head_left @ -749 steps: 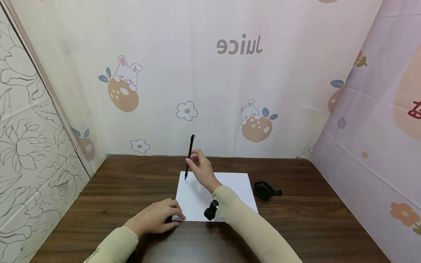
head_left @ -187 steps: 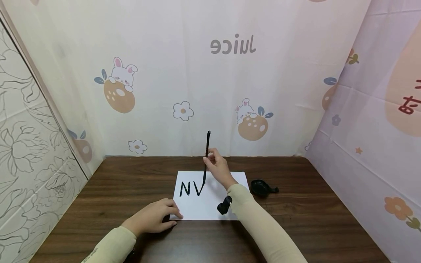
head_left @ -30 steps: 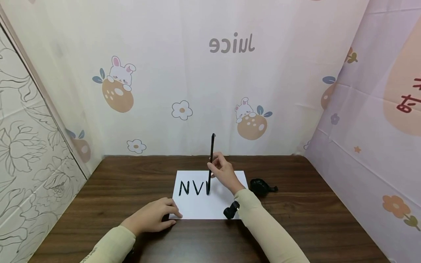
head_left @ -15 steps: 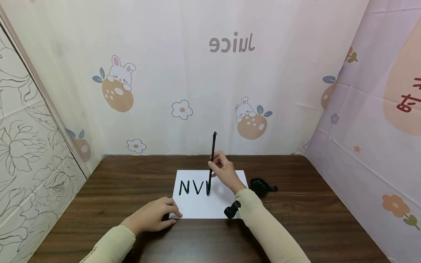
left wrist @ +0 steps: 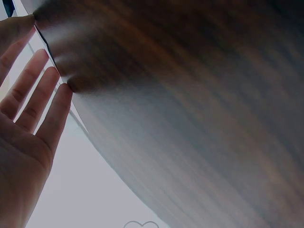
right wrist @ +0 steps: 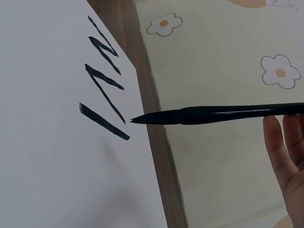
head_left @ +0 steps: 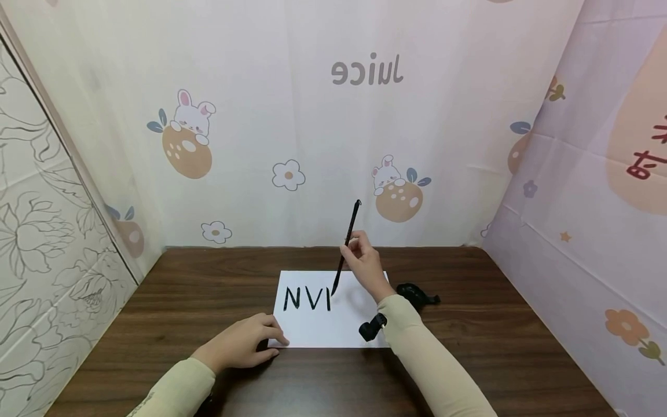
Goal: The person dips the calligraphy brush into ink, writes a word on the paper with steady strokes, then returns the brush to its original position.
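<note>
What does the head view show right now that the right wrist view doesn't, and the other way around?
Only the head view: the left hand, resting at the near left corner of the white paper, the small black dish to the paper's right, and the mirrored "Juice" lettering.

Only the right wrist view: close detail, such as the ragged end of the straight stroke beside the V.

Both: the right hand holding the brush, the paper with its black marks, the brown tabletop and the flower-printed curtain.
</note>
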A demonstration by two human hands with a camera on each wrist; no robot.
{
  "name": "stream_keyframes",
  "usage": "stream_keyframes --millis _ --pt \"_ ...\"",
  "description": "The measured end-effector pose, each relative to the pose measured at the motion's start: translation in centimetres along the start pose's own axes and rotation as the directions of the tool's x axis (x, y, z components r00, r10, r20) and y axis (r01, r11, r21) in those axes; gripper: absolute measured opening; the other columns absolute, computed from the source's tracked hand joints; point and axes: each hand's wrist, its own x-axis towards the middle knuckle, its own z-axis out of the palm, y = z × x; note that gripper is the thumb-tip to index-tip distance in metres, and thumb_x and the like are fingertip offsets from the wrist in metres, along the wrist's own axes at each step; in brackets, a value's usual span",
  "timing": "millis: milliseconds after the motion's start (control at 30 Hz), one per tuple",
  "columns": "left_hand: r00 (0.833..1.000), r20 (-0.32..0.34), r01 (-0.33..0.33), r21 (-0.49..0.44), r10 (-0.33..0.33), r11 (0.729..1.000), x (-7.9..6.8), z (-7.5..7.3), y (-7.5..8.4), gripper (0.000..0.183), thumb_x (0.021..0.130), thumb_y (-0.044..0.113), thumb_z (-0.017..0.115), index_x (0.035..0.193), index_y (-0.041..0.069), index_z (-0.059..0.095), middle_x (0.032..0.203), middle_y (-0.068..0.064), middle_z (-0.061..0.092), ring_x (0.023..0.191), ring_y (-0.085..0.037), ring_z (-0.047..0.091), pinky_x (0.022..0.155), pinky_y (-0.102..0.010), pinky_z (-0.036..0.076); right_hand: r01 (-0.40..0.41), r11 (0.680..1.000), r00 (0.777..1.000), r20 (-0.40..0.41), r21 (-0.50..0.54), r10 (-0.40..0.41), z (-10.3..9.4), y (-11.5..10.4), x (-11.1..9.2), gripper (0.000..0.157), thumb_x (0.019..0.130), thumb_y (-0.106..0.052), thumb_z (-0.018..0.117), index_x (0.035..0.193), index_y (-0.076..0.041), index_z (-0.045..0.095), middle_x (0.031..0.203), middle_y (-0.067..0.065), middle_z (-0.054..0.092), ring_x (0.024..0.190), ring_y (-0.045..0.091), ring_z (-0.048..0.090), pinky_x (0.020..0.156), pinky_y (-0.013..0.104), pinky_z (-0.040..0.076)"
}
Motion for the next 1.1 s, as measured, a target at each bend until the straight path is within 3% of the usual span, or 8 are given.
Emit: stream_keyframes --millis 200,467,800,1100 --pt "1.0 0.006 0.011 0.003 -0.011 1.0 0.0 -0.1 0.0 0.015 0.088 0.018 0.076 0.102 0.023 0.076 0.104 0.01 0.06 0.095 -0.006 0.057 0.081 -0.025 0.052 0.019 0.999 0.999 -0.033 -0.029 -0.02 -0.2 0.1 0.0 0.018 0.102 -0.019 0.059 0.118 -0.019 0.05 0.093 0.01 0.054 0.086 0.043 0.062 0.073 0.052 0.057" --pt "1.0 0.01 0.01 -0.004 -0.01 1.0 -0.1 -0.2 0.1 0.016 0.088 0.017 0.076 0.103 0.023 0.076 0.104 0.009 0.06 0.095 -0.006 0.057 0.08 -0.026 0.052 0.022 0.998 0.998 -0.052 -0.051 -0.025 -0.2 0.3 -0.1 0.023 0.102 -0.016 0.058 0.122 -0.008 0.05 0.095 0.012 0.055 0.086 0.038 0.064 0.073 0.045 0.059" --pt "1.0 0.006 0.01 -0.005 -0.01 1.0 -0.1 0.0 0.0 0.016 0.089 0.018 0.076 0.103 0.023 0.076 0.105 0.01 0.06 0.095 -0.005 0.057 0.08 -0.026 0.052 0.03 0.999 0.998 -0.06 -0.041 -0.032 -0.3 1.1 -0.1 0.017 0.102 -0.02 0.059 0.118 -0.016 0.052 0.093 0.01 0.056 0.085 0.028 0.065 0.076 0.055 0.056" --pt "1.0 0.002 0.003 -0.004 -0.003 1.0 0.0 0.0 0.0 0.015 0.088 0.018 0.076 0.103 0.023 0.076 0.104 0.01 0.06 0.095 -0.005 0.057 0.08 -0.025 0.051 0.032 0.997 0.996 -0.08 -0.067 -0.037 -0.2 1.5 -0.2 0.017 0.102 -0.021 0.061 0.116 -0.017 0.052 0.093 0.007 0.058 0.083 0.023 0.066 0.073 0.039 0.058"
